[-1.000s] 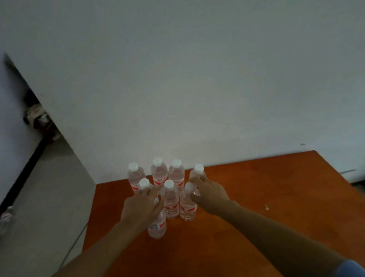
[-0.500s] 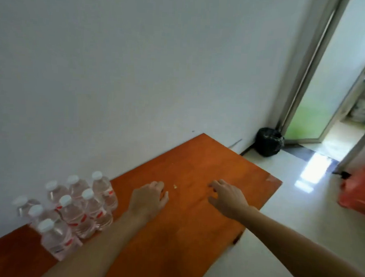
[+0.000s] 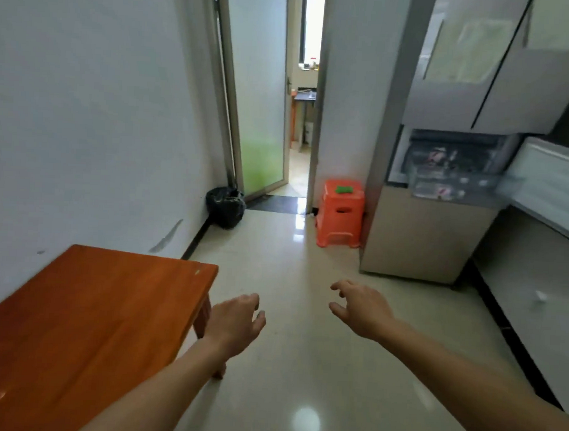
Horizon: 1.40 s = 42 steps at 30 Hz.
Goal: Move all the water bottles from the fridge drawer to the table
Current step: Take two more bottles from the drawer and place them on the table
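Your left hand (image 3: 236, 324) and right hand (image 3: 360, 308) hang empty over the glossy tiled floor (image 3: 302, 362), fingers loosely spread. The orange wooden table (image 3: 86, 324) stands left of them against the white wall. Beyond your right hand, the fridge drawer (image 3: 453, 190) is pulled out, blurred water bottles (image 3: 440, 191) inside. An orange stool (image 3: 341, 214) sits beside the fridge.

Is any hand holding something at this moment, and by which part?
Nothing is held. The left hand and the right hand are both open and empty, in the air above the glossy floor.
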### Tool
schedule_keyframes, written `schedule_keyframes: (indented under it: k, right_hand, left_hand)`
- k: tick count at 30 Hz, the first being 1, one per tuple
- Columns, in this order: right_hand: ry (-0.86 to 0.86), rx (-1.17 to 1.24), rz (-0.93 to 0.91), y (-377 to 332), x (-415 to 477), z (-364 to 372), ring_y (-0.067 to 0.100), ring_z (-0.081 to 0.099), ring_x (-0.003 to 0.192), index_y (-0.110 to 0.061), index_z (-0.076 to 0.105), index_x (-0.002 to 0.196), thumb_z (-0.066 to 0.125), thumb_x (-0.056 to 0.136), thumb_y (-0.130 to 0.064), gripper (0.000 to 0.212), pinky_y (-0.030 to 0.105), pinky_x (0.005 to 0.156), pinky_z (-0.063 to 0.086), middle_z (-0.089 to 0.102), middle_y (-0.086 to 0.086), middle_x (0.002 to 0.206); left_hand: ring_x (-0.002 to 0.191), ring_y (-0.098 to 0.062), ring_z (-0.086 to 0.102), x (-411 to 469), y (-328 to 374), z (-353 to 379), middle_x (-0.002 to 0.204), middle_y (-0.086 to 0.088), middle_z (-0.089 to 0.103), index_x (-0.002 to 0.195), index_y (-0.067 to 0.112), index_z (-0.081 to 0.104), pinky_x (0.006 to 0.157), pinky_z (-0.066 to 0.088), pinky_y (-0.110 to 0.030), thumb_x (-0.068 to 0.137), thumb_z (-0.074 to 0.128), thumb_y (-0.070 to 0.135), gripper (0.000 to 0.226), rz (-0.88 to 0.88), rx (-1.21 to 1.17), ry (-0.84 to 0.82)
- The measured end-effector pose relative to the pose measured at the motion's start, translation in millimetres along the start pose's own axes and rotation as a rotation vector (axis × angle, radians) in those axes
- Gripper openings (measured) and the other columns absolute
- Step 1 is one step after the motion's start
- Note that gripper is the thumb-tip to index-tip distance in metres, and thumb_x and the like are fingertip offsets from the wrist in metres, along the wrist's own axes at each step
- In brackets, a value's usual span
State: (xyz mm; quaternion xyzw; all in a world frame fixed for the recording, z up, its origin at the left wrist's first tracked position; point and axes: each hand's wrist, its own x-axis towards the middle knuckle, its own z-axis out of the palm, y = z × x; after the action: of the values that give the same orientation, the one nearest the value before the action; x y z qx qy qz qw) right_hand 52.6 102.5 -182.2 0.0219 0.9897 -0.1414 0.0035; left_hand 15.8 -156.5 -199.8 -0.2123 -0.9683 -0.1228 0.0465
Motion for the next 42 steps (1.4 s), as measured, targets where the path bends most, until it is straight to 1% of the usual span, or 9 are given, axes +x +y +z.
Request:
schedule_keyframes:
  k: [7,15,18,23,27,32,34,38,42]
  right_hand:
    - [0.034,0.005,0.243,139.9,42.8,-21.3,0.018,0.058,0.105,-0.028,0.048,0.133,0.051,0.091,-0.045,0.045,0.032,0.085,0.046,0.057,-0.003,0.125]
    - [0.125,0.061,0.513,266.1,120.0,-85.7,0.019,0.057,0.100,-0.024,0.049,0.128,0.052,0.091,-0.042,0.041,0.031,0.083,0.045,0.055,-0.001,0.117]
    - [0.146,0.079,0.601,307.3,130.4,-99.0,0.017,0.058,0.098,-0.025,0.049,0.129,0.053,0.092,-0.041,0.041,0.029,0.079,0.041,0.055,-0.002,0.119]
    - [0.161,0.095,0.722,391.5,155.7,-112.0,0.015,0.057,0.095,-0.026,0.049,0.130,0.052,0.091,-0.042,0.043,0.032,0.081,0.048,0.055,-0.004,0.117]
    - [0.170,0.090,0.720,466.9,200.0,-122.6,0.016,0.057,0.099,-0.027,0.049,0.129,0.053,0.090,-0.045,0.043,0.032,0.083,0.047,0.056,-0.003,0.118]
    - [0.198,0.125,0.680,565.7,275.4,-151.1,0.017,0.058,0.101,-0.027,0.051,0.128,0.055,0.090,-0.046,0.043,0.032,0.082,0.048,0.058,-0.002,0.119]
    - [0.196,0.123,0.650,602.2,307.8,-170.7,0.016,0.058,0.102,-0.026,0.050,0.129,0.056,0.090,-0.045,0.043,0.030,0.079,0.047,0.057,-0.003,0.119]
    - [0.203,0.154,0.625,663.9,359.8,-200.2,0.017,0.059,0.102,-0.025,0.051,0.129,0.058,0.089,-0.046,0.046,0.037,0.086,0.051,0.059,-0.002,0.120]
    - [0.203,0.149,0.608,706.9,411.0,-212.2,0.017,0.059,0.106,-0.023,0.053,0.128,0.059,0.089,-0.044,0.045,0.031,0.084,0.048,0.060,-0.002,0.122]
  left_hand:
    - [0.082,-0.020,0.062,153.9,92.5,60.4,0.093,0.004,0.066,0.099,0.018,0.055,0.069,0.046,-0.032,0.092,0.041,0.044,0.030,0.245,0.044,-0.104]
    - [0.074,-0.017,0.055,353.9,188.6,74.5,0.088,0.003,0.060,0.096,0.019,0.053,0.063,0.039,-0.028,0.093,0.043,0.042,0.026,0.524,0.012,-0.109]
    - [0.073,-0.015,0.054,408.4,227.3,86.5,0.088,0.004,0.059,0.093,0.020,0.053,0.067,0.047,-0.029,0.092,0.044,0.041,0.022,0.603,-0.024,-0.129]
    - [0.079,-0.017,0.060,477.7,291.9,125.5,0.091,0.004,0.062,0.091,0.023,0.052,0.072,0.052,-0.035,0.090,0.041,0.043,0.024,0.716,-0.014,-0.178]
    - [0.080,-0.025,0.062,538.5,341.9,154.5,0.090,-0.002,0.064,0.089,0.017,0.053,0.062,0.041,-0.034,0.091,0.043,0.039,0.024,0.731,0.014,-0.184]
    - [0.082,-0.026,0.063,628.7,399.8,176.2,0.091,-0.003,0.063,0.088,0.018,0.050,0.067,0.048,-0.036,0.091,0.042,0.040,0.024,0.676,0.012,-0.183]
    - [0.084,-0.027,0.063,663.3,425.4,180.7,0.093,-0.004,0.063,0.088,0.018,0.050,0.066,0.047,-0.035,0.090,0.043,0.040,0.023,0.664,0.005,-0.170]
    - [0.083,-0.027,0.064,712.8,460.5,195.4,0.094,-0.003,0.065,0.090,0.018,0.053,0.066,0.047,-0.035,0.090,0.045,0.040,0.023,0.595,-0.048,-0.156]
    - [0.080,-0.023,0.064,758.8,481.6,212.7,0.093,-0.001,0.065,0.092,0.019,0.054,0.064,0.044,-0.032,0.091,0.044,0.041,0.023,0.601,-0.055,-0.156]
